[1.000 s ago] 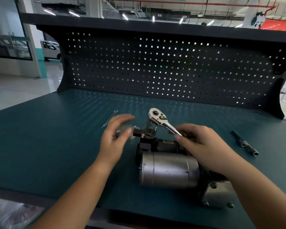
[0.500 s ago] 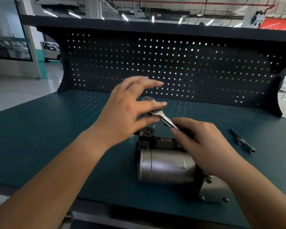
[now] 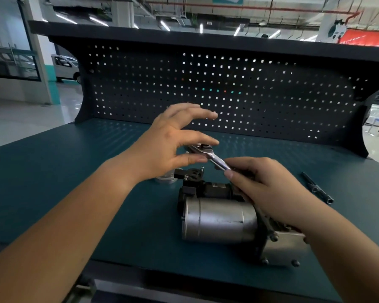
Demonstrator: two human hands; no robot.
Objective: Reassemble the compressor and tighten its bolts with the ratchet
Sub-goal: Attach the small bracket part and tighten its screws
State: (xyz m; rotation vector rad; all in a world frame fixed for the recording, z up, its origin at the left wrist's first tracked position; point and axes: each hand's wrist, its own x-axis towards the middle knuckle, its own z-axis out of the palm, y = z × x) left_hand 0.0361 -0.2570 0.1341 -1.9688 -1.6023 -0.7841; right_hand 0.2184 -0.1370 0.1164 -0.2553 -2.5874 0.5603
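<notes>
The compressor (image 3: 219, 219) lies on its side on the teal bench, a silver cylinder with a black head block at its far end where small bolts (image 3: 202, 168) stick up. My right hand (image 3: 260, 186) grips the handle of the chrome ratchet (image 3: 208, 153), whose head points up and left above the black block. My left hand (image 3: 173, 145) hovers at the ratchet head with fingers spread and nearly straight, thumb below the head; it holds nothing that I can see. A round silver part (image 3: 165, 179) peeks out under the left hand.
Dark extension bars or sockets (image 3: 317, 189) lie on the bench (image 3: 53, 176) to the right of the compressor. A black pegboard (image 3: 228, 90) closes off the back of the bench. The front edge runs just below the compressor's mounting bracket (image 3: 287, 246).
My left hand rose from the bench left of the compressor up to the ratchet head. The right hand kept its grip on the ratchet handle, and the ratchet head has tilted a little.
</notes>
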